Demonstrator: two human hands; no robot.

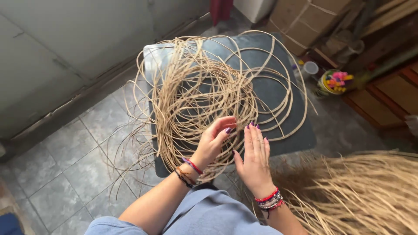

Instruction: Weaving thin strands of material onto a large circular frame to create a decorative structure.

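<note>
2 hands, left hand (214,140) & right hand (254,159), touch 1 reed coil (204,93).

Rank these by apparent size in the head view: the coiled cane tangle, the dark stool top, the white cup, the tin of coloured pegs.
1. dark stool top
2. coiled cane tangle, nearly as large
3. tin of coloured pegs
4. white cup

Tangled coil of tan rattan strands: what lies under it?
Under the tangled coil of tan rattan strands sits a dark blue-grey square cushioned stool, standing on grey floor tiles. The left hand rests on the strands; the stool's middle and legs are hidden.
</note>
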